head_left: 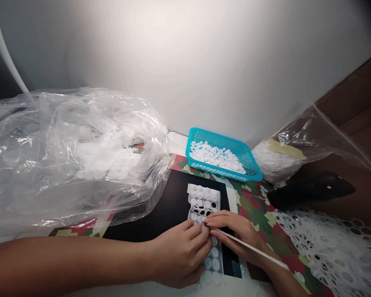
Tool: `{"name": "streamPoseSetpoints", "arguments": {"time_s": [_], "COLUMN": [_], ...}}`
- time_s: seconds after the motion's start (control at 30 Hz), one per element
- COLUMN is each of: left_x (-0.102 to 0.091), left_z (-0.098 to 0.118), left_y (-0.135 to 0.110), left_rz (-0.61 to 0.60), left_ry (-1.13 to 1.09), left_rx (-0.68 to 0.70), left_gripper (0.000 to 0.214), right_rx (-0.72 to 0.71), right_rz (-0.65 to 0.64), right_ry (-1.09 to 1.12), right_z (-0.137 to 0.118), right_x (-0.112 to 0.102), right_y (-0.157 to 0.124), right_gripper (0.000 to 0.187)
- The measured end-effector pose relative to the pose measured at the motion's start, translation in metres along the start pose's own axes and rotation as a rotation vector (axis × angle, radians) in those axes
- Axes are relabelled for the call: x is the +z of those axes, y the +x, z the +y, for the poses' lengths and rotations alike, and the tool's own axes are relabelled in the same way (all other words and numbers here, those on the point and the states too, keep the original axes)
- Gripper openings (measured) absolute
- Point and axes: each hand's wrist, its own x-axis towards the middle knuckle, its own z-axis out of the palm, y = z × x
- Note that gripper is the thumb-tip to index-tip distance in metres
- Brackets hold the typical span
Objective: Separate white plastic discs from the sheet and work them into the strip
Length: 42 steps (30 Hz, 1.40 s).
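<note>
On a black mat (142, 206) lies a translucent white strip (204, 194) with rows of round discs; several of its holes show black through them. My left hand (182, 251) comes in from the left and covers the strip's middle, its fingers closed and pressed onto it. From the right, my right hand (239, 231) meets it there, holding a thin white stick (253, 245) between thumb and fingers. The stick's tip lies at the left fingertips, where the exact contact is hidden. Below the left hand, more discs of the strip show.
At the back, a turquoise basket (256, 165) holds many small white discs. A large clear plastic bag (49, 165) of white pieces fills the left. On the right are another clear bag (278, 165), a black object (315, 189) and a heap of perforated white sheets (340, 251).
</note>
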Motion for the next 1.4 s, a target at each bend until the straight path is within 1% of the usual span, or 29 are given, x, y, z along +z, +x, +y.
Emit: {"name": "streamPoseSetpoints", "arguments": {"time_s": [0.33, 0.73, 0.93, 1.17, 1.4], "left_x": [0.0025, 0.0038, 0.0015, 0.002, 0.0004], "left_z": [0.0, -0.0022, -0.0016, -0.0017, -0.0025], "left_y": [-0.0011, -0.0007, -0.0001, -0.0009, -0.0002], "left_rz": [0.002, 0.002, 0.003, -0.015, -0.008], "left_ry": [0.028, 0.001, -0.011, -0.023, -0.027], "left_rx": [0.006, 0.006, -0.003, -0.003, -0.006], "left_gripper": [0.042, 0.039, 0.034, 0.034, 0.031], "right_rx": [-0.03, -0.088, -0.076, -0.091, -0.086], "right_rz": [-0.034, -0.009, -0.042, -0.031, -0.028], "right_ry": [-0.051, -0.063, -0.065, -0.044, -0.053], "right_z": [-0.0024, -0.0079, -0.0067, -0.0088, -0.0072], "right_x": [-0.0003, -0.0012, -0.0006, 0.0, 0.0008], "right_y": [0.0024, 0.0058, 0.0025, 0.0053, 0.0037], "right_gripper": [0.021, 0.023, 0.025, 0.026, 0.023]}}
